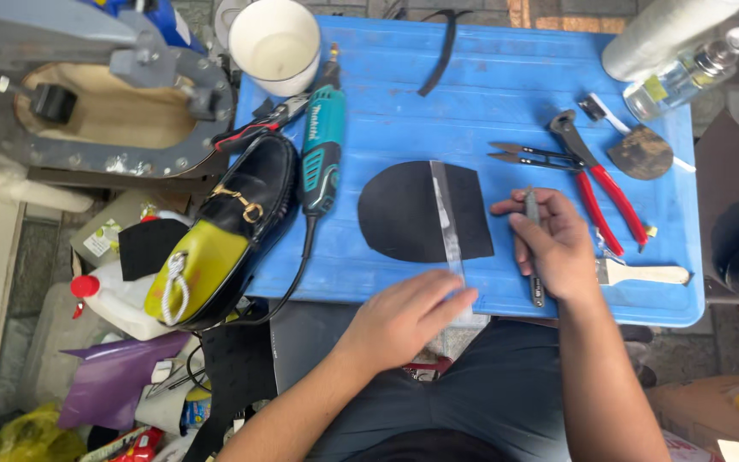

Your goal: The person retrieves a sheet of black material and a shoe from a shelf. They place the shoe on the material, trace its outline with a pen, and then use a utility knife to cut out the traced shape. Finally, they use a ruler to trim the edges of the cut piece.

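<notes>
A black rubber sole piece (404, 214), rounded on its left side, lies flat on the blue table (506, 94). A clear plastic ruler (448, 227) lies across it, running from far to near. My left hand (408, 316) presses flat on the near end of the ruler at the table's front edge. My right hand (553, 244) sits just right of the sole and grips a slim grey knife (534, 248), blade end pointing away from me.
A black loafer with a gold buckle on a yellow last (224, 231) rests at the table's left edge beside a teal rotary tool (322, 145). Snips (528, 155), red-handled pliers (600, 175), a brush (643, 274), a white cup (275, 43) and a glass bottle (686, 77) lie around.
</notes>
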